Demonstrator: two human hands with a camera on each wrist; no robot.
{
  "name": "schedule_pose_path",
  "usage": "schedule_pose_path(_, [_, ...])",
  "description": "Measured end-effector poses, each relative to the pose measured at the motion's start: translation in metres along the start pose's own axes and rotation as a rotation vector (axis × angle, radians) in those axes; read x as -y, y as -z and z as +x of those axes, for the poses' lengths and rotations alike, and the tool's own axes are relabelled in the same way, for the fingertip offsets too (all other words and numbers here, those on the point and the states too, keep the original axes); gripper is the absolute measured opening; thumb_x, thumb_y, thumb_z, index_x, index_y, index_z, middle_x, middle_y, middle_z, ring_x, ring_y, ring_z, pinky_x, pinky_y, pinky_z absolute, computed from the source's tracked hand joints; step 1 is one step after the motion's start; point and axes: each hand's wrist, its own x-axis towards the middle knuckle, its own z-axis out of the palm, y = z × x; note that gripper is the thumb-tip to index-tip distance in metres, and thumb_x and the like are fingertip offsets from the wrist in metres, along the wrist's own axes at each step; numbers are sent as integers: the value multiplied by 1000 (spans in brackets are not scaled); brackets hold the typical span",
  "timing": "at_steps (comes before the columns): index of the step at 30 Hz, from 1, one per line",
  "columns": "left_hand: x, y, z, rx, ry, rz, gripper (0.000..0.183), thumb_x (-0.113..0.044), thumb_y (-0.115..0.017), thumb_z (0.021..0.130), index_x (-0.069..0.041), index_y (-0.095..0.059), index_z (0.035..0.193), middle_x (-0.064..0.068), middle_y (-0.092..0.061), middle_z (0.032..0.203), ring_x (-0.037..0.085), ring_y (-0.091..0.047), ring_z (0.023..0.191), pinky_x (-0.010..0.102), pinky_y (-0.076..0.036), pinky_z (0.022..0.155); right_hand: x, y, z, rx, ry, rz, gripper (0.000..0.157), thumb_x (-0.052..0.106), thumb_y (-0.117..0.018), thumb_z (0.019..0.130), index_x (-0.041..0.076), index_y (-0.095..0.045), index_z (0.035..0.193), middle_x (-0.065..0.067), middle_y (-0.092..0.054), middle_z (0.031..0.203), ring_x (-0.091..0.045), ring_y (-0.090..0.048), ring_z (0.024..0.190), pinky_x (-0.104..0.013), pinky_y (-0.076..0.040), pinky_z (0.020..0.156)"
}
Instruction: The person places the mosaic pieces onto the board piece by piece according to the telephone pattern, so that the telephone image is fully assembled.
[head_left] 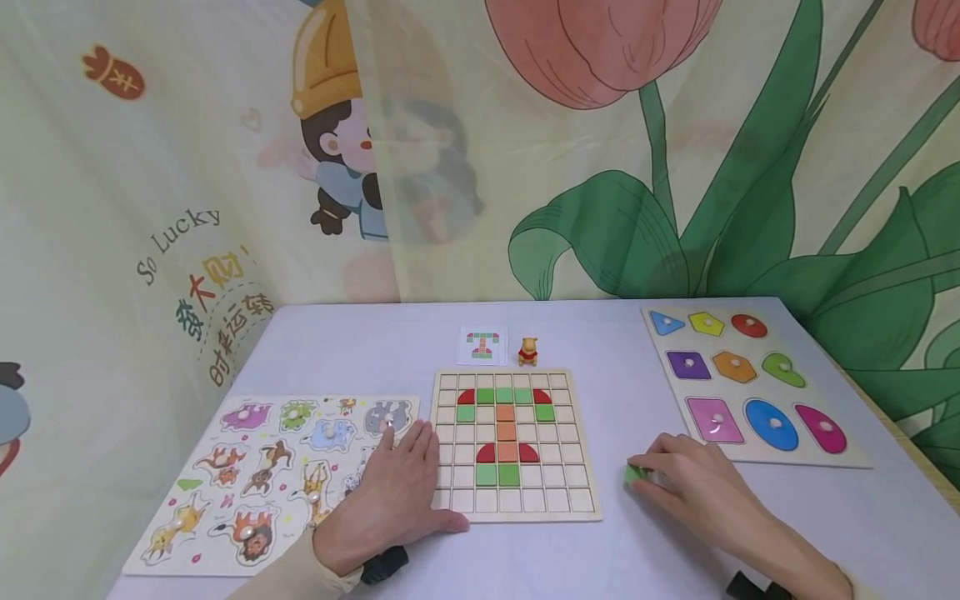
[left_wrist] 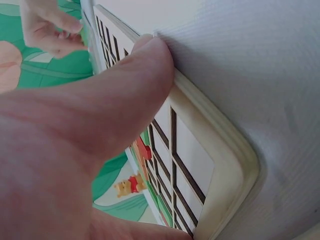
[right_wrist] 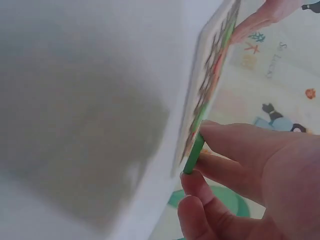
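A wooden grid board (head_left: pixel 558 500) lies mid-table, with green squares (head_left: pixel 487 475), orange squares (head_left: pixel 506 431) and red quarter-round pieces (head_left: pixel 528 452) set in its cells. Together they make a T-like figure with a wide foot. My left hand (head_left: pixel 393 492) rests along the board's left edge, fingers straight, its thumb (left_wrist: pixel 145 70) on the near rim. To the right of the board, just above the tabletop, my right hand (head_left: pixel 697 483) pinches a green square tile (right_wrist: pixel 194 156) between thumb and fingertips. The fingers partly cover that tile in the head view.
Behind the board are a pattern card (head_left: pixel 482 346) and a small bear figure (head_left: pixel 528 352). An animal puzzle board (head_left: pixel 292 546) lies at left, partly under the left hand. At right lies a shape puzzle board (head_left: pixel 723 340), near the right hand. A printed curtain (head_left: pixel 450 275) hangs behind.
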Motion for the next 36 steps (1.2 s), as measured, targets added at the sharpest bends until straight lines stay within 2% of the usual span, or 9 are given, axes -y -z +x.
schedule_pose_path(7, [0,0,0,-2,0,-14,117,-80,-68,76,7,-44,151,22,-43,161,35,-37,153,61,-27,123,29,4,18,-11,110,33,28,31,-90,77,25,-83,104,16,-64,85,0,-49,79,-22,-41,67])
schedule_pose_path(13, [0,0,-1,-6,-1,2,117,-81,-66,76,6,-45,150,21,-43,160,35,-38,153,60,-28,123,59,-7,35,-4,255,103,26,32,-88,80,23,-83,104,13,-66,88,0,-45,78,-20,-33,66])
schedule_pose_path(18, [0,-2,0,-12,-1,-3,117,-81,-67,75,7,-45,150,21,-44,160,35,-38,153,61,-27,123,75,-15,46,-2,324,109,27,33,-87,81,23,-83,105,11,-66,89,-1,-44,78,-20,-31,66])
schedule_pose_path(28, [0,-2,-1,-20,-5,12,117,-82,-67,75,6,-46,150,21,-45,159,34,-39,152,62,-27,123,85,-26,55,27,372,40,26,34,-85,83,21,-83,106,8,-68,90,-6,-51,82,-21,-30,67])
schedule_pose_path(36, [-1,-1,-1,-19,-6,15,116,-82,-67,75,6,-47,150,20,-45,160,34,-39,152,61,-28,123,87,-29,55,14,377,-2,27,34,-87,82,24,-83,107,7,-69,90,-8,-52,82,-22,-30,67])
